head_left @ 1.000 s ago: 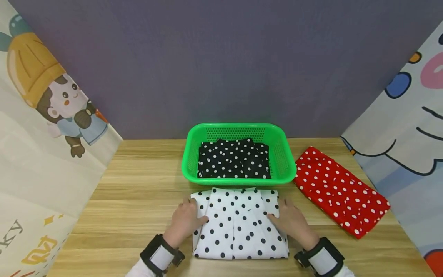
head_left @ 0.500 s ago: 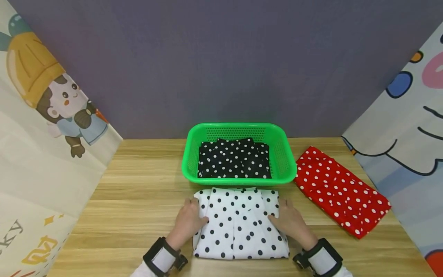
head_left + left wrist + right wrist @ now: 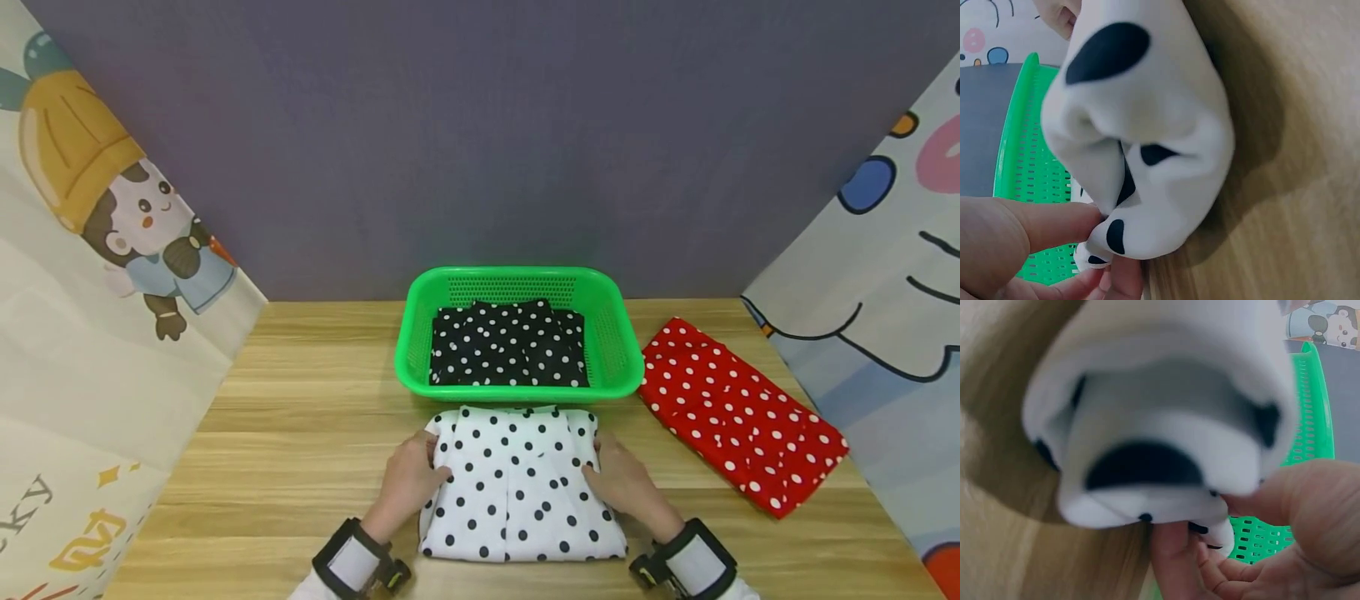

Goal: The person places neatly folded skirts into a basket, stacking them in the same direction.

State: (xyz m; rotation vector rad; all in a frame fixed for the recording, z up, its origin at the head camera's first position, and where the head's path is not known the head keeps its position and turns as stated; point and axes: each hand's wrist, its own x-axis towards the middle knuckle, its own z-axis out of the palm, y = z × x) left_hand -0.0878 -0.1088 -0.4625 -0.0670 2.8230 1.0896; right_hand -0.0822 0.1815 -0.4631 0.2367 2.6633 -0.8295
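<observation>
A folded white cloth with black dots [image 3: 517, 492] lies on the table in front of the basket. At its left side, my left hand [image 3: 407, 479] pinches the edge; in the left wrist view the thumb is on top of the cloth [image 3: 1154, 212] and fingers are below. My right hand [image 3: 626, 483] grips the opposite side in the same way, thumb over and fingers under. The right wrist view shows the layered folds of the cloth [image 3: 1166, 431] up close, with its rim curling up off the wood.
Just behind the cloth stands a green basket [image 3: 407, 358] with a folded black dotted cloth [image 3: 510, 346] inside. A folded red dotted cloth [image 3: 738, 417] lies slanted to the right, against the basket's corner. A dark grey wall [image 3: 495, 150] rises behind the table.
Both hands have shifted slightly inward and taken hold of the white cloth's sides, whose upper corners now curl inward. The basket, black cloth and red cloth stay in place.
</observation>
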